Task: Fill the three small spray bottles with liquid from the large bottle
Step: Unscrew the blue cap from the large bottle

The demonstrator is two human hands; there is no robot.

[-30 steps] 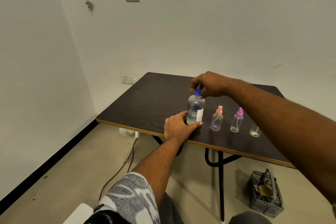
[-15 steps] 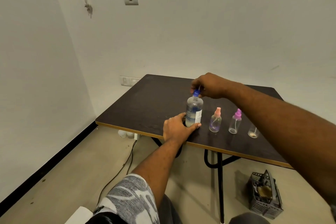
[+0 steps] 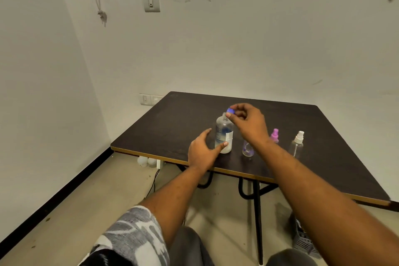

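Note:
The large clear bottle [image 3: 224,134] stands upright near the front of the dark table [image 3: 172,127], its neck uncapped. My left hand [image 3: 201,152] grips its lower part, thumb pressed on the label. My right hand [image 3: 248,123] hovers just above and right of the neck, pinching the blue cap [image 3: 230,111]. To the right stand three small spray bottles in a row. The nearest small bottle [image 3: 247,149] has its top hidden behind my right wrist. The second bottle [image 3: 274,135] has a magenta sprayer and the third bottle [image 3: 298,143] a white one.
The table's yellow front edge [image 3: 237,171] runs just behind my left wrist. Black table legs [image 3: 257,211] and cables [image 3: 152,188] are underneath. A grey basket [image 3: 302,242] sits on the floor at the right. Walls close in on the left and behind.
My right hand has lifted the blue cap off the large bottle's neck, up and slightly right. My left hand stays on the bottle. The view has shifted.

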